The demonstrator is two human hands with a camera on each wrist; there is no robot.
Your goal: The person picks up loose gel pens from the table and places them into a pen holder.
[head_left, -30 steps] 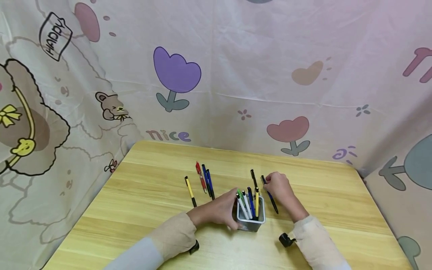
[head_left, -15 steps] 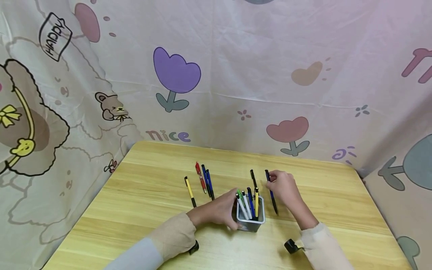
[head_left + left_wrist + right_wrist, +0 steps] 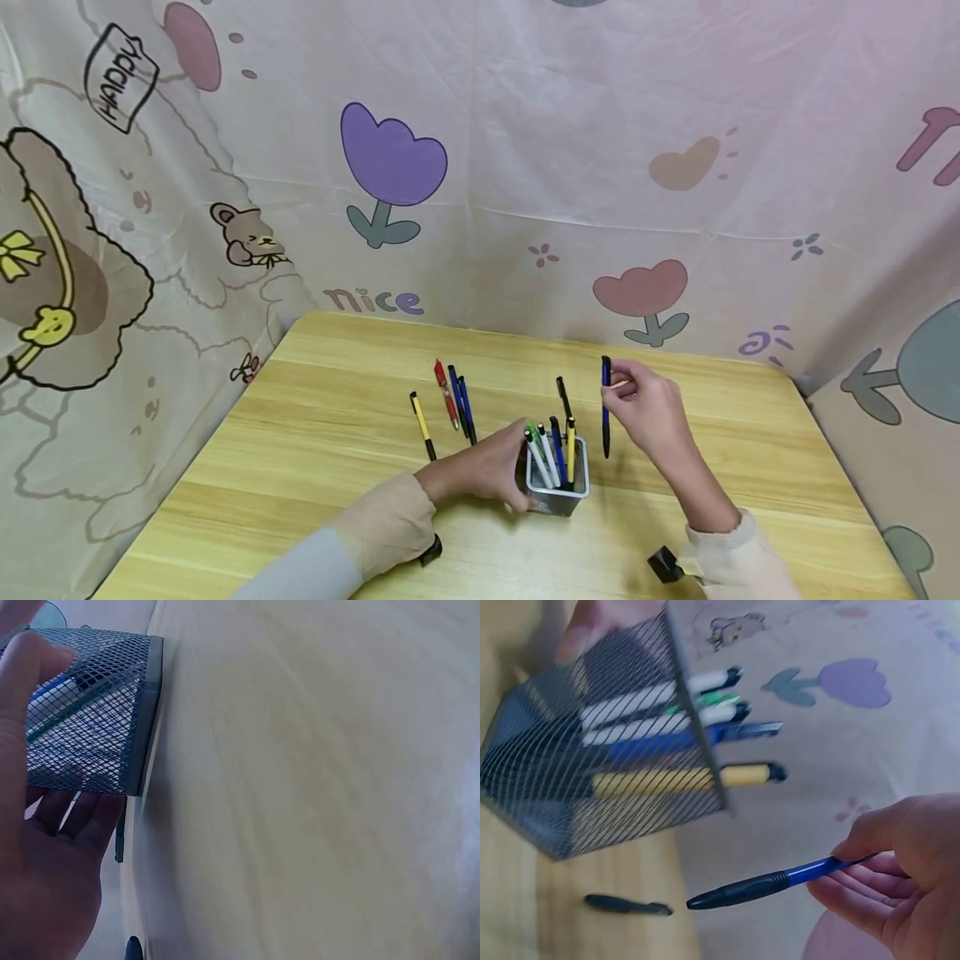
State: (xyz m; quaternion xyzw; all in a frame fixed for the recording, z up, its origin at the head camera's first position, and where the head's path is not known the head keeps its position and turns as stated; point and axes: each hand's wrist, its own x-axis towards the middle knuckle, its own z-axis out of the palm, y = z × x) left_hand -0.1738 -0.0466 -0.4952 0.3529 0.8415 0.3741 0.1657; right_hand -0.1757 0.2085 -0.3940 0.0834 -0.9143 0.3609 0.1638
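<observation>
My left hand (image 3: pixel 487 467) grips the side of a square mesh pen holder (image 3: pixel 557 503), thumb on one face and fingers round another in the left wrist view. Several pens stand in the holder, leaning: white ones, a green one, a blue one and a yellow pen (image 3: pixel 571 450). To the right of the holder, my right hand (image 3: pixel 651 408) pinches a blue pen (image 3: pixel 606 425) near its upper end between thumb and fingers. That pen hangs nearly upright, its black grip end (image 3: pixel 739 891) pointing down beside the holder.
Behind the holder lies a black pen (image 3: pixel 563 397) on the wooden table (image 3: pixel 337 500). Left of it are a red pen (image 3: pixel 446 393), two blue pens (image 3: pixel 467 407) and a yellow-and-black pen (image 3: pixel 423 425). A printed cloth (image 3: pixel 510 167) hangs behind the table.
My right hand has picked the blue pen up off the table, turned it upright and moved a little right. The left hand and the holder have stayed in place.
</observation>
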